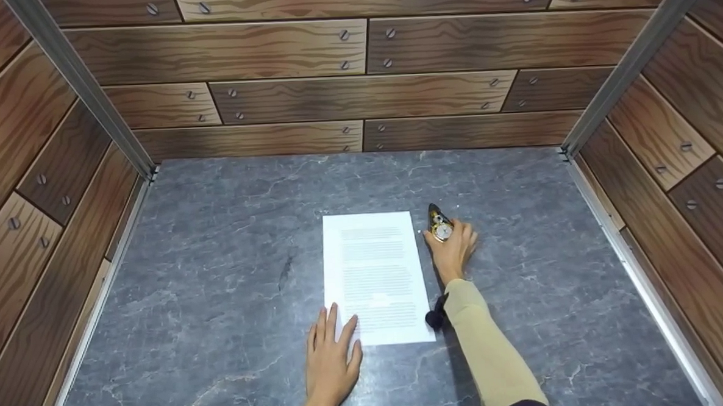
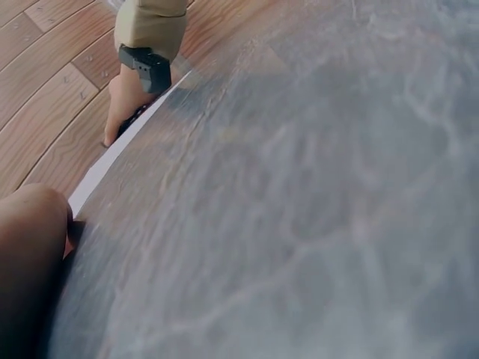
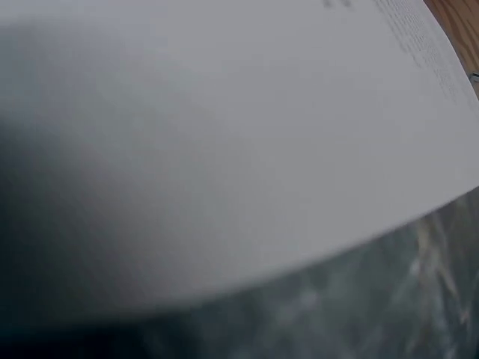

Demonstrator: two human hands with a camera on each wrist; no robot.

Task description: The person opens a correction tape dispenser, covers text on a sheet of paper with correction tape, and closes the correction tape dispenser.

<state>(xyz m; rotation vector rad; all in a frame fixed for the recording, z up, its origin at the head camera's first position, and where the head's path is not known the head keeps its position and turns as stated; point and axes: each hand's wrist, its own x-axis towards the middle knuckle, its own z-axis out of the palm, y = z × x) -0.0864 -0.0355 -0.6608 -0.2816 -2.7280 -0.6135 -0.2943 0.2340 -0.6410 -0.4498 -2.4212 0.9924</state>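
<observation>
A sheet of white printed paper (image 1: 377,275) lies flat in the middle of the table. My left hand (image 1: 332,363) rests at its lower left corner, fingers spread, some tips over the paper. Part of that hand (image 2: 30,247) fills the lower left of the left wrist view. Beyond the paper's right edge, my right hand (image 1: 455,248) grips a watch (image 1: 442,231) between thumb and fingers. The watch has a pale round dial, gold-coloured parts and a dark, pointed far end; its right side is hidden by the fingers. The right wrist view shows mostly the paper (image 3: 299,134), blurred.
The grey marbled tabletop (image 1: 218,264) is bounded by wood-patterned panels (image 1: 296,99) at the back and both sides. Metal rails (image 1: 632,264) run along the side edges. A dark wrist camera (image 1: 436,315) sits by the right cuff, overlapping the paper's edge.
</observation>
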